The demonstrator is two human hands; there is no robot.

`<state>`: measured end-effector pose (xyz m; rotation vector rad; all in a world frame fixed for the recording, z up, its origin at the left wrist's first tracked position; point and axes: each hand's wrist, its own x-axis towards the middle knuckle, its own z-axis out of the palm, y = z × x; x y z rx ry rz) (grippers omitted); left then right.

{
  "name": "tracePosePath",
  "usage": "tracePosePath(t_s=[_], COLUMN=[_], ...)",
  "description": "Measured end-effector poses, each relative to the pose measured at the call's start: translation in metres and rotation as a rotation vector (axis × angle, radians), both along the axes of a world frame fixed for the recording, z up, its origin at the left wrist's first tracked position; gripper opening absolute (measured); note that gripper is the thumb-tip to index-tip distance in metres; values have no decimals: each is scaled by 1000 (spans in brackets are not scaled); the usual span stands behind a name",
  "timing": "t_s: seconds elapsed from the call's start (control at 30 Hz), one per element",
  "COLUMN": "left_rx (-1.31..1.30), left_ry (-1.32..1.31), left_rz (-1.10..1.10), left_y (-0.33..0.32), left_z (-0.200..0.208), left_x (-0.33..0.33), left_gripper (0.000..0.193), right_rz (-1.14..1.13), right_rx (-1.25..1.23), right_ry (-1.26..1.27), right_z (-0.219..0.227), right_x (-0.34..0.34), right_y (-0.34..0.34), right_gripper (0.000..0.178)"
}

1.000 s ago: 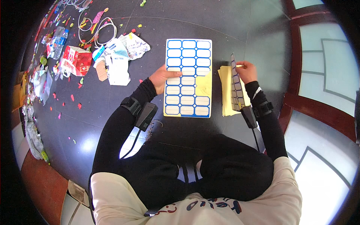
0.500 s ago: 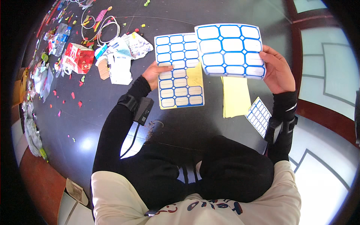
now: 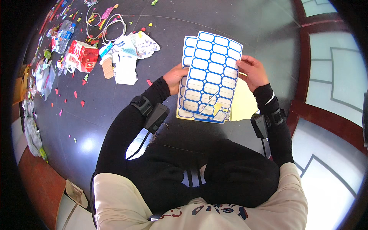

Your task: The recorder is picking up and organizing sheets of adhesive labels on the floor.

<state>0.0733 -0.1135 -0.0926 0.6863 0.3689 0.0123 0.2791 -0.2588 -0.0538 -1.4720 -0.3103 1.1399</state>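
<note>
My right hand [image 3: 253,73] pinches the right edge of a sheet of white labels with blue borders [image 3: 212,69]. Near its lower corner a label is partly lifted and a yellow patch shows. Behind it is a second label sheet [image 3: 187,48], visible along the left and bottom edges. My left hand [image 3: 177,78] grips the left side of that rear sheet, its fingertips hidden behind the front one. The two sheets overlap, slightly tilted. Below my right hand, yellow paper sheets [image 3: 245,101] lie on the floor, partly covered by the labels.
On the dark floor [image 3: 115,126] at the left lie a red and white carton [image 3: 81,56], crumpled white packaging [image 3: 125,65], a coiled white cable [image 3: 114,30], plastic bottles [image 3: 63,38] and scattered scraps. Brown-framed panels [image 3: 337,69] stand along the right side.
My hands have come closer together. The right-hand sheet moved left and turned upright to overlap the left-hand one, which shifted right. The small label sheet on the floor is now hidden.
</note>
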Motion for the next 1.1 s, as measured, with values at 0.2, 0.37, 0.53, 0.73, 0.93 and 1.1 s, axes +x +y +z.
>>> tracePosePath(t_s=[0.2,0.37,0.53,0.73,0.93,1.1], left_rx=[-110,-146,-213,-66,-57,-97], left_ry=[15,-4,-9,-12,-13,5], left_rz=[7,1,-30,-47,-66,-46], left_y=[-5,-10,-10,-15,-18,-18], left_z=[8,5,-3,-1,-2,-3], left_x=[5,12,13,15,15,15], left_gripper=[55,61,49,47,45,42], right_rz=[50,108,134,154,160,163], right_rx=[-11,-20,-33,-56,-71,-80], right_ry=[-165,-303,-419,-647,-753,-730], right_z=[-4,-3,-2,0,5,-3], right_x=[-1,1,-1,-5,-9,-6], right_y=[-2,-7,-9,-12,-11,-13], right_gripper=[19,22,23,25,27,33])
